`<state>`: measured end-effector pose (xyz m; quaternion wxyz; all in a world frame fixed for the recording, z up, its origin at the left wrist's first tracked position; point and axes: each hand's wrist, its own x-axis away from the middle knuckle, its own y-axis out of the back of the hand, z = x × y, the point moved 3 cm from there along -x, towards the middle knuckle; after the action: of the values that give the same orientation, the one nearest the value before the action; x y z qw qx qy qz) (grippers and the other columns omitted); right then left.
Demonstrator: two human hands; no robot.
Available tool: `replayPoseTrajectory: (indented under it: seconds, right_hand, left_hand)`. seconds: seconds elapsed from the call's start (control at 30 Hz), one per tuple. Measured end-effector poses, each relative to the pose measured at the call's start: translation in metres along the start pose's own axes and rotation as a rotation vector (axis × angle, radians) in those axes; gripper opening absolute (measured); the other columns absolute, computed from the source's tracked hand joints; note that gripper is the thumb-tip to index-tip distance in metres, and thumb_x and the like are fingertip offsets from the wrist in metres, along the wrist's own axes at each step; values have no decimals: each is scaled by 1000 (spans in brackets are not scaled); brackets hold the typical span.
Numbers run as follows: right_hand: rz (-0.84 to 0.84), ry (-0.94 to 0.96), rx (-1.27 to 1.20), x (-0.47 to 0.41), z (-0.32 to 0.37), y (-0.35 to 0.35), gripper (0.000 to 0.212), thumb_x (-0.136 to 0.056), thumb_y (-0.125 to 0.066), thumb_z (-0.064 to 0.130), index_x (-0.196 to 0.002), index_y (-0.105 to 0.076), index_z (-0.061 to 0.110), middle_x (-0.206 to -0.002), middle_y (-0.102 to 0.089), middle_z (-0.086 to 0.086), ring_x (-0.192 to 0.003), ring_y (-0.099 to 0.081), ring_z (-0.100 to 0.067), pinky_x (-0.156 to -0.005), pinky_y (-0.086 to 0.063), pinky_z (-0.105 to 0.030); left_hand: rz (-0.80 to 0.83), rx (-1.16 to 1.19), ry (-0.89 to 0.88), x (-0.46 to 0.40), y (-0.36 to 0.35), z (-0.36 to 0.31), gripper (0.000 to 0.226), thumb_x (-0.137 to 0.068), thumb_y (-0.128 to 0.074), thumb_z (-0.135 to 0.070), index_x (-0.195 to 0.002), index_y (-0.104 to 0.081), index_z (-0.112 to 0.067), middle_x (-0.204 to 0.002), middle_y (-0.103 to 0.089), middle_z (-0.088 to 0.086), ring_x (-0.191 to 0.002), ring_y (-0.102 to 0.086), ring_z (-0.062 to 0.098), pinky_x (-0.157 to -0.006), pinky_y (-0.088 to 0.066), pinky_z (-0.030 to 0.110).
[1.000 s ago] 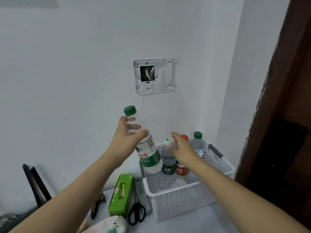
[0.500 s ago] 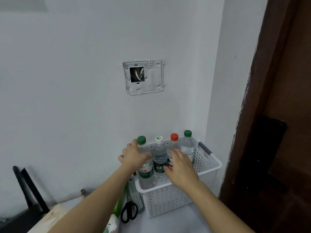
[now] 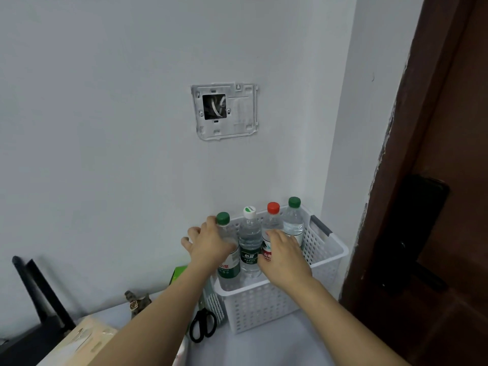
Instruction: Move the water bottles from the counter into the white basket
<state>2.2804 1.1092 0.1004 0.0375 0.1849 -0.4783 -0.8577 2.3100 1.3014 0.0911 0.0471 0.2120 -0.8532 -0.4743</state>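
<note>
Four water bottles stand upright in a row along the far side of the white basket (image 3: 266, 310), which sits on the bench (image 3: 264, 347) at lower centre of the frame, against the wall. From left to right they are a green-capped bottle (image 3: 229, 268), a white-capped bottle (image 3: 249, 249), a red-capped bottle (image 3: 272, 220) and a second green-capped bottle (image 3: 293, 223), each touching or just beside its neighbour.

The left hand (image 3: 208, 244) is wrapped around the upper body of the leftmost bottle, its grip closed on it with the fingers curled behind. The right hand (image 3: 285, 257) lies against the front of the red-capped bottle, fingers loosely spread; whether it actually grips the bottle cannot be told.

Left of the basket, black-handled scissors (image 3: 202, 326) lie on the bench, and a green box (image 3: 179, 276) shows partly behind the left forearm. An open wall plate (image 3: 224, 112) is fixed to the wall above. A dark wooden door (image 3: 435, 207) fills the right edge.
</note>
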Motion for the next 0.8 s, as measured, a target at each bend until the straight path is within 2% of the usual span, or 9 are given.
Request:
replayPoseTrajectory:
  seconds: [0.13, 0.2, 0.3, 0.4, 0.47, 0.6, 0.73, 0.8]
  right_hand:
    - [-56, 21, 3, 12, 3, 15, 54, -89, -60, 25, -139, -43, 16, -141, -46, -1, -130, -39, -23, -114, -28, -35]
    - [-81, 19, 45, 21, 3, 27, 55, -89, -60, 24, -140, -42, 16, -143, -46, -2, -132, -38, -23, -115, -28, -35]
    - [-128, -22, 81, 41, 3, 52, 54, -89, -60, 25, -139, -42, 17, -142, -46, -2, -134, -38, -23, -117, -26, -39]
    - [-179, -66, 148, 65, 3, 82, 55, -87, -59, 22, -139, -42, 15, -142, -46, -4, -132, -39, -23, -116, -26, -41]
    - [-227, -114, 198, 87, 5, 102, 55, -88, -60, 22, -139, -42, 13, -142, -47, -5, -131, -39, -22, -117, -22, -39]
    - [-298, -232, 260, 143, 10, 136, 60, -93, -57, 26, -147, -35, 11, -151, -38, -6, -140, -30, -21, -121, -6, -34]
    - [-327, -345, 323, 209, 14, 172, 62, -95, -55, 29, -150, -30, 13, -155, -32, -5, -144, -25, -17, -121, -2, -32]
    - [-346, -418, 357, 245, 16, 192, 63, -95, -55, 30, -150, -30, 13, -155, -32, -5, -144, -24, -17, -121, -3, -32]
  left_hand:
    - [43, 45, -13, 8, 6, 0, 81, -69, -68, -46, -139, -31, -31, -133, -51, -2, -125, -34, 27, -102, -23, 45]
    - [-18, 49, -62, 18, 12, -2, 83, -75, -67, -48, -145, -29, -26, -141, -47, 3, -129, -36, 30, -107, -24, 47]
    - [-202, -20, -265, 37, 25, -13, 74, -88, -62, -50, -147, -34, -16, -146, -43, 10, -131, -39, 34, -109, -26, 49]
    - [-274, -74, -494, 57, 37, -37, 66, -91, -62, -39, -146, -41, -11, -144, -46, 13, -130, -42, 34, -111, -27, 49]
    - [-270, -69, -634, 74, 43, -55, 60, -91, -63, -36, -142, -47, -9, -141, -49, 16, -127, -45, 37, -110, -29, 50]
    - [-208, -23, -899, 112, 43, -87, 56, -91, -64, -32, -139, -51, -7, -136, -53, 18, -121, -49, 40, -108, -34, 55]
    - [-100, 79, -1005, 162, 43, -119, 57, -94, -61, -32, -145, -45, -11, -143, -49, 16, -130, -43, 38, -112, -33, 54]
    - [-68, 108, -1080, 192, 42, -133, 59, -93, -62, -31, -146, -45, -10, -142, -50, 16, -127, -45, 38, -110, -34, 55]
